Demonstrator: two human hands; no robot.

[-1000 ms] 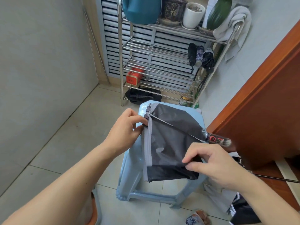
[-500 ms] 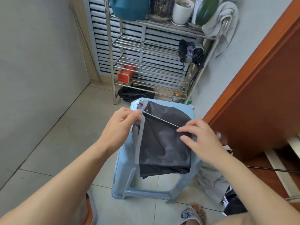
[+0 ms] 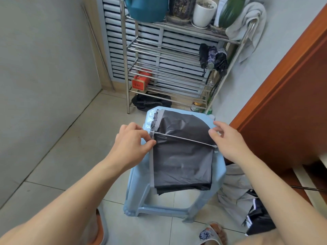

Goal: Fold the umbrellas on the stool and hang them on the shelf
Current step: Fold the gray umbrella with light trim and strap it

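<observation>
the dark umbrella [image 3: 182,160] is laid flat on the blue stool [image 3: 220,171]. its left edge is pinched by the left hand [image 3: 131,145]; its right edge is touched by the loosely spread fingers of the right hand [image 3: 228,138].

teal container [image 3: 146,9] cut off at top, red box [image 3: 140,81] label unreadable, sandal [image 3: 211,233] partly out of frame

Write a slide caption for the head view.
Left hand pinches a dark umbrella canopy on the blue stool.

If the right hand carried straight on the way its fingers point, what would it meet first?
Probably the dark umbrella canopy on the stool: the right hand points left across it, fingertips at its edge, though depth is unclear.
</observation>
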